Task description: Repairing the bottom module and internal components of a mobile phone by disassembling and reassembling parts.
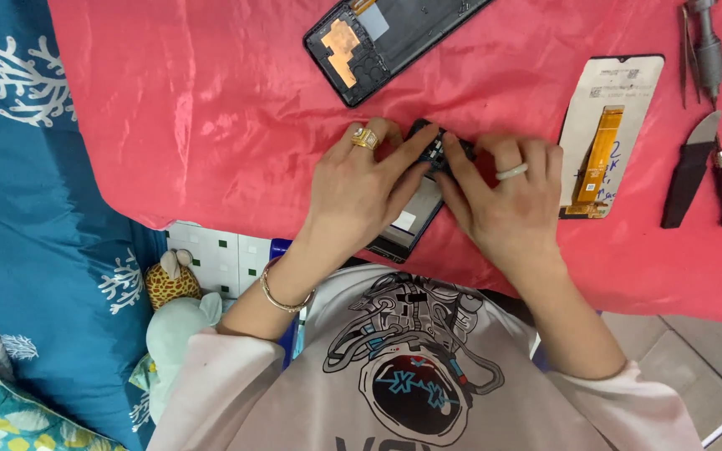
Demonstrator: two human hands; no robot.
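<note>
Nearest the camera, a stuffed toy (179,313) lies beside the person's grey printed shirt. Just beyond, on the red cloth (211,125), both hands close over a dark phone body (415,213) lying near the table's front edge. The left hand (361,188) pins its side, fingers pressed down on the frame; the right hand (507,200) pinches the upper end, fingertips meeting the left's over the exposed top. The piece looks light, thin and stiff, probably fragile around the open end, so a hold on the long edges seems safest. To the right lies a replacement screen (607,134) with an orange ribbon cable, then a dark pry blade (691,171) and a screwdriver (706,50). Farthest away rests a second phone frame (386,42).
</note>
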